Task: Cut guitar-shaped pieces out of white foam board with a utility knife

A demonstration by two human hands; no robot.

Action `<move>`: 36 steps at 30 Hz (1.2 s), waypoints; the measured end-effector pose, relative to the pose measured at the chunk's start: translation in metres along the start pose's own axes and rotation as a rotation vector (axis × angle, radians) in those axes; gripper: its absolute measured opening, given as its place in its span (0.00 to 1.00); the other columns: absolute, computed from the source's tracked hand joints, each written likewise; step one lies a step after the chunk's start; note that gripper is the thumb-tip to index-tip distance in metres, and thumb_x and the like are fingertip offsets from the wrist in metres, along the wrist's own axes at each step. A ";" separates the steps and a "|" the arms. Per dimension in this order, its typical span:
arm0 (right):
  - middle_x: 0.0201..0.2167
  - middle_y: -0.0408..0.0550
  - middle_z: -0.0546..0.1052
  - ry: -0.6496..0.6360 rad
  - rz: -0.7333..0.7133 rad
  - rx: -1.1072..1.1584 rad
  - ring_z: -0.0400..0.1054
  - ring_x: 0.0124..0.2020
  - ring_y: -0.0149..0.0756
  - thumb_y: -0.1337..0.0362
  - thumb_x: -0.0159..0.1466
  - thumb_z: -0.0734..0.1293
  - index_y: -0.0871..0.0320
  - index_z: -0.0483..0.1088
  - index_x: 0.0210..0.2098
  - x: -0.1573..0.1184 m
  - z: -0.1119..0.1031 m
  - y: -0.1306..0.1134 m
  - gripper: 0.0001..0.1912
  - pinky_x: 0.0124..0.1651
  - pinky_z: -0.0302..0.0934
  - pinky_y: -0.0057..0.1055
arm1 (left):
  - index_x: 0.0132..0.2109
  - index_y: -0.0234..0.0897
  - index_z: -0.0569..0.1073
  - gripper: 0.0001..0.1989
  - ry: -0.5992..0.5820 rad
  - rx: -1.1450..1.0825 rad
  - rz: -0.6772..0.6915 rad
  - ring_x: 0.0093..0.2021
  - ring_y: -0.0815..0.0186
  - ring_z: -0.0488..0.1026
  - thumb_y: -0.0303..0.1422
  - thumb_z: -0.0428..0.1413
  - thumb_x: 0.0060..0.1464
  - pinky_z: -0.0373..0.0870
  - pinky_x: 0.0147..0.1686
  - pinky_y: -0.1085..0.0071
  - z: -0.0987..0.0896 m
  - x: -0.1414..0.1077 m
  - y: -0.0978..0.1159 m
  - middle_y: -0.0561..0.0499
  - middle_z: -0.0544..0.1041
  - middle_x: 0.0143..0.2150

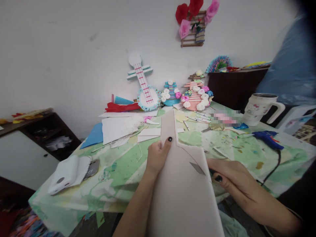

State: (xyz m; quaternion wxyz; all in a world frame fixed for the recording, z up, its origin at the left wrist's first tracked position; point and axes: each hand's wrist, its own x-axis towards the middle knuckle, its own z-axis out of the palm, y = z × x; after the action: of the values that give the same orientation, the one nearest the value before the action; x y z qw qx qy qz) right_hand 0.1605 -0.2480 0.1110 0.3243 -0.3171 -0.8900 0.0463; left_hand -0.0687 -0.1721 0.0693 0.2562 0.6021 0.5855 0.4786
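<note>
Gripping a white board [182, 194] with the left hand [158, 154] and a cutter [197, 168] with the right hand [234, 181]

A notched white foam board [182, 197] is held by the left grip [158, 156]; a cutter [197, 168], blade bared, by the right grip [234, 181].

One head-worn view looks forward and down across the desk [118, 199], facing the wall [86, 49] behind it. It sits close above the hands [158, 156], which reach in from the lower part of the frame, and is wide enough to take in the cabinet [27, 158] at left. A dark blur covers the upper right corner.
</note>
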 end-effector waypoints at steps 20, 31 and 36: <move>0.33 0.44 0.78 0.024 0.020 -0.022 0.74 0.37 0.36 0.62 0.69 0.53 0.48 0.60 0.61 -0.001 0.004 0.002 0.22 0.33 0.66 0.28 | 0.22 0.37 0.55 0.26 -0.007 -0.050 -0.004 0.23 0.72 0.52 0.55 0.47 0.52 0.45 0.22 0.73 0.003 -0.003 -0.004 0.56 0.55 0.20; 0.40 0.46 0.79 0.083 0.044 0.011 0.75 0.39 0.37 0.62 0.68 0.54 0.50 0.57 0.62 0.006 0.008 -0.010 0.23 0.33 0.68 0.28 | 0.21 0.38 0.54 0.28 0.027 0.039 -0.014 0.23 0.71 0.50 0.58 0.46 0.51 0.44 0.22 0.72 -0.003 -0.002 0.003 0.56 0.53 0.19; 0.43 0.47 0.78 0.081 0.051 0.031 0.74 0.42 0.38 0.62 0.68 0.54 0.51 0.58 0.61 0.008 0.006 -0.012 0.22 0.38 0.69 0.29 | 0.21 0.39 0.52 0.28 0.011 0.095 -0.003 0.23 0.71 0.50 0.58 0.45 0.51 0.44 0.23 0.72 0.001 -0.001 0.000 0.56 0.53 0.19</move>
State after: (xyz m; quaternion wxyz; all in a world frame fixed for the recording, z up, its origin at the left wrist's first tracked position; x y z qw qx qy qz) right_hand 0.1453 -0.2521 0.1140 0.3637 -0.3364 -0.8669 0.0555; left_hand -0.0679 -0.1729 0.0690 0.2250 0.6100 0.6097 0.4533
